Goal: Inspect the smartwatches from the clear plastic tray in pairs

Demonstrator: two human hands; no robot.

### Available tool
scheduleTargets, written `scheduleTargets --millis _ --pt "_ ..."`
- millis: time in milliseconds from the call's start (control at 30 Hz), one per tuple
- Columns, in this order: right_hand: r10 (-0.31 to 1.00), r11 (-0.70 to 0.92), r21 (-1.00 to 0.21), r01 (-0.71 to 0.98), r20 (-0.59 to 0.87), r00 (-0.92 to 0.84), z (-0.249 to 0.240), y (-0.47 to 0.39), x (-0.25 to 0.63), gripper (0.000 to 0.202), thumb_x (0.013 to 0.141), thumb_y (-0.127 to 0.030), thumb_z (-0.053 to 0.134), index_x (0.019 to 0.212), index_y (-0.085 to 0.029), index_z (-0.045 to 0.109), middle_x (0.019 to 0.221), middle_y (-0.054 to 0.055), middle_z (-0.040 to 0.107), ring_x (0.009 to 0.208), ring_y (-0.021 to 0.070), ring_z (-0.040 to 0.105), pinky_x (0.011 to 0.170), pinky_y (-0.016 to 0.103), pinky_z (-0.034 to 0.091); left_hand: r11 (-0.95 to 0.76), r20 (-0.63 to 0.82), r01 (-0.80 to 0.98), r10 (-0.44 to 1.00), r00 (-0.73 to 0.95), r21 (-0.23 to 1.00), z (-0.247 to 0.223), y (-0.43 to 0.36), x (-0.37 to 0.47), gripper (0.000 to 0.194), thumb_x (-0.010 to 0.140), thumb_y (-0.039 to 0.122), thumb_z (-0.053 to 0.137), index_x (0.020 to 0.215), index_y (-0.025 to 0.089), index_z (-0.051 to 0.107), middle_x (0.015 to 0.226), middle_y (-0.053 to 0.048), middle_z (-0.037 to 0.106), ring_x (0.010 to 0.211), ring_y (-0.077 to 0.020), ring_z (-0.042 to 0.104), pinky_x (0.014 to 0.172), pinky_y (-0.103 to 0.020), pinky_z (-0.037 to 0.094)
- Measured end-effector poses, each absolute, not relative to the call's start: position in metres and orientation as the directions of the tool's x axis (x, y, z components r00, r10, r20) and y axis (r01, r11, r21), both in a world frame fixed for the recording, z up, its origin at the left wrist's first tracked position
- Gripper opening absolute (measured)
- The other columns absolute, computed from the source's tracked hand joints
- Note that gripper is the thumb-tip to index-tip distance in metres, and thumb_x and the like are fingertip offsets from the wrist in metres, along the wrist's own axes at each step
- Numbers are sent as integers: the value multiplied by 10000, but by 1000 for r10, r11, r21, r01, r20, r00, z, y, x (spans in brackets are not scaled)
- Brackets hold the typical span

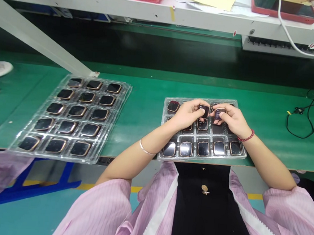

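Observation:
Above a clear plastic tray (194,160), my left hand (191,113) grips a smartwatch body (204,109) with a dark screen, its thumb on the glass. Close beside it, my right hand (231,118) pinches a second smartwatch body (218,113) whose lit screen shows small text. Both watch bodies have gold-coloured rims and no straps. More watch bodies (203,149) lie face up in the tray's pockets, and a lit one (202,124) sits just below my hands. My hands and forearms hide part of the upper and middle rows.
To the left, another clear tray (95,154) full of watch bodies overhangs the front edge of the green bench (143,113). A thin black cable (298,136) lies at the right. A white shelf (122,6) spans the back, held by a slanted post (43,38).

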State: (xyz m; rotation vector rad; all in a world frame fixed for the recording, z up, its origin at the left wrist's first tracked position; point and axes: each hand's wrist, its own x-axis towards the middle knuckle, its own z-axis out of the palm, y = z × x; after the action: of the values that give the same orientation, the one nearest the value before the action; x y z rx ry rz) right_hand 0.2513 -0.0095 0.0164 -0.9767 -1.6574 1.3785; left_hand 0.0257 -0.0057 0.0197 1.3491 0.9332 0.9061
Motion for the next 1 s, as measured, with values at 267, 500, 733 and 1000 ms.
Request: scheduleTargets --millis 267,500,733,1000 --pt "902 122 -988 95 70 -426 16 -9 250 308 945 -369 701 1182 -174 671 1011 75 779 713 151 742 654 273 645 16 -14 -2 926 378 1000 17 -5 26 252 867 134 587 1103 130 676 937 -51 740 649 -101 667 655 -238 569" --pt "902 122 -987 101 68 -426 16 -9 251 312 946 -379 706 1181 -176 672 1014 77 785 714 158 745 649 284 647 7 7 -35 926 378 999 17 -5 26 225 863 117 592 1069 124 682 966 -60 741 675 -100 671 645 -227 568" --pt "896 136 -985 104 77 -437 14 -9 252 294 958 -334 665 1206 -175 660 1025 77 776 728 153 746 656 275 648 29 -9 -47 923 384 998 17 -6 27 246 846 127 610 1082 127 676 1008 -71 729 755 -128 688 682 -263 591" --pt "888 191 -977 101 128 -442 11 -8 252 425 929 -241 624 1352 -216 602 1223 98 746 907 201 774 723 320 675 -19 36 -56 947 320 998 13 -4 26 334 769 87 643 1098 140 663 1058 -71 730 851 -151 694 756 -292 591"
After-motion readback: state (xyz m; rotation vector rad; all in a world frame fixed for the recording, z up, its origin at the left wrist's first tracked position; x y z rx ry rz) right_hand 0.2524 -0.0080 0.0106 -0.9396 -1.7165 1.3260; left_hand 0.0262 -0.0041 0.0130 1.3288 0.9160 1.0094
